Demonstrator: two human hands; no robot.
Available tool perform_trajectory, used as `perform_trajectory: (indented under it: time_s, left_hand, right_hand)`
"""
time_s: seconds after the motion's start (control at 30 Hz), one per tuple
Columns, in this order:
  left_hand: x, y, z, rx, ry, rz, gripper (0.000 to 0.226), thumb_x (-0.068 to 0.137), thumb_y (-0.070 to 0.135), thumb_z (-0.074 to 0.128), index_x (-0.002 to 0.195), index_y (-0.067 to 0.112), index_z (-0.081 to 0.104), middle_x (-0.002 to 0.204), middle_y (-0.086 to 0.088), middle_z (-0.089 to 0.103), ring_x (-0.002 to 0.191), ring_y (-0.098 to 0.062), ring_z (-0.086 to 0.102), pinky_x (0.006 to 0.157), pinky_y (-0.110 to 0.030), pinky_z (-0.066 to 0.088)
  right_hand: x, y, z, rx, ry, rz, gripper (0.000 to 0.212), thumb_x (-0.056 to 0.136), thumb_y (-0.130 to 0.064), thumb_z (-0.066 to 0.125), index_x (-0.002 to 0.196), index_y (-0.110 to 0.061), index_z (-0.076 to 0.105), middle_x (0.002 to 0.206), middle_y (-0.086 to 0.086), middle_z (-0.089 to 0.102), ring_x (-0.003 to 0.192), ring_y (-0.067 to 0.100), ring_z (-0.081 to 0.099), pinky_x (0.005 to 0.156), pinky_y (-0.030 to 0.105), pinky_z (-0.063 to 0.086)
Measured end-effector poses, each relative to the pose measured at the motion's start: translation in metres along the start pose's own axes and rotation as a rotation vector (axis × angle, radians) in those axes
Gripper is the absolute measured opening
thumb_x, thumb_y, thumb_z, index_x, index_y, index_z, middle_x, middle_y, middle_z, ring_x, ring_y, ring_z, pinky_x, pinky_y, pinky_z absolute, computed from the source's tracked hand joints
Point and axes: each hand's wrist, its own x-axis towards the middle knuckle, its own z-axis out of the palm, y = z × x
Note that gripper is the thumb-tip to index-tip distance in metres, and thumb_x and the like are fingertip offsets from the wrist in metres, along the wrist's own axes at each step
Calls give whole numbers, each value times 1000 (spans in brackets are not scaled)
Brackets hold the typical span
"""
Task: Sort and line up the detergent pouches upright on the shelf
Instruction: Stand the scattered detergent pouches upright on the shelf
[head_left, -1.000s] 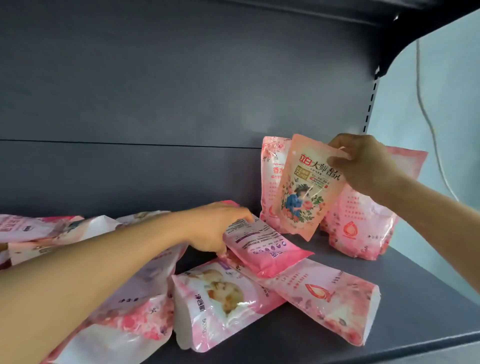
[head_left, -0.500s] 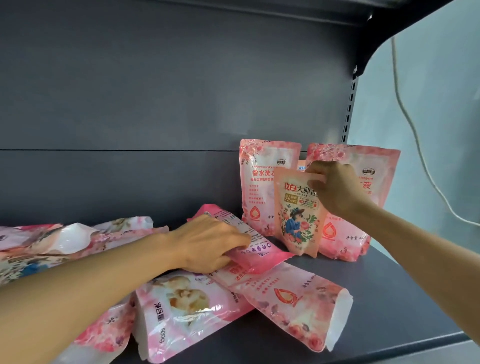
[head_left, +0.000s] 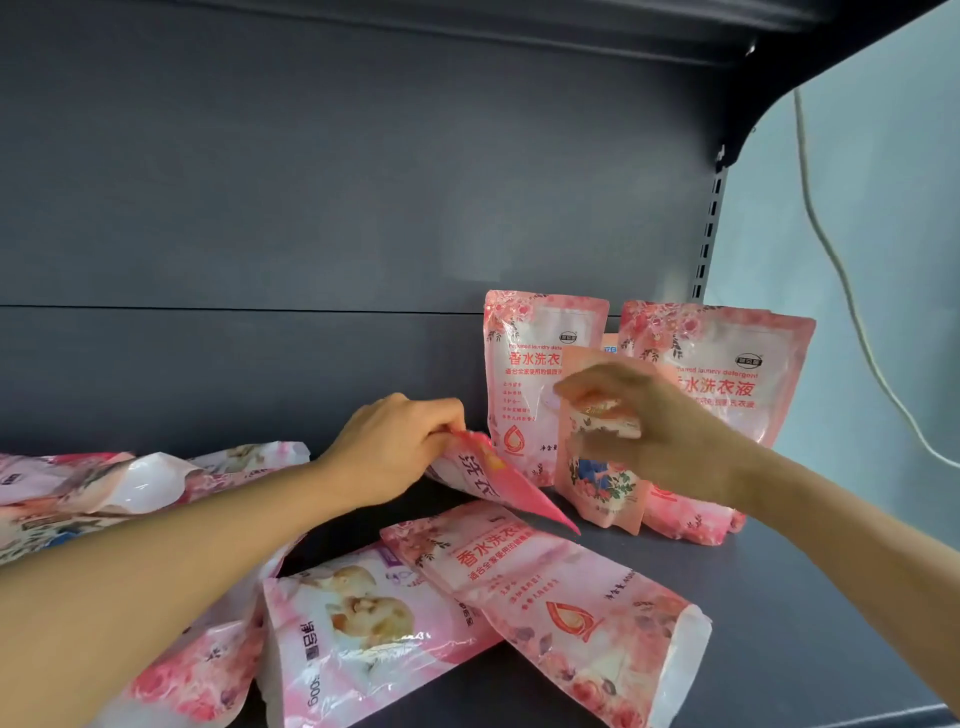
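Head view: near the shelf's (head_left: 753, 613) front edge two pink detergent pouches (head_left: 566, 608) lie flat, more heaped toward its left end; behind, the left hand (head_left: 400, 449) pinches a tilted pink pouch (head_left: 498, 483); the blurred right hand (head_left: 639, 415) grips a small peach pouch (head_left: 602, 493) standing before two upright pouches (head_left: 540, 364) at the back right

Left hand (head_left: 397, 449) gripping tilted pink pouch (head_left: 498, 486), shelf (head_left: 779, 613)

Your dark grey shelf (head_left: 769, 618) carries two upright pink pouches (head_left: 540, 384) at its right rear; left of them, flat pouches (head_left: 566, 603) lie scattered.
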Motion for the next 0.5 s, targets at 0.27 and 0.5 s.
perform_trajectory:
  time_s: [0.27,0.5]
  left_hand:
    - [26,-10,-17,-246,262,-175,32,93,19,56,62,27,53,51,10,52,45,-5,44,52,-25,36]
    - [55,-43,-31,-542,336,-480,28,95,17,54,68,15,60,90,-15,70,92,-33,66,86,-50,54]
  right_hand:
    - [22,-4,32,-184,-49,110,8,88,-9,59,83,-16,59,82,-2,64,66,1,61,57,11,44]
    - [100,-18,14,-184,329,103,26,91,-2,47,75,-4,66,69,12,69,66,26,67,60,31,55]
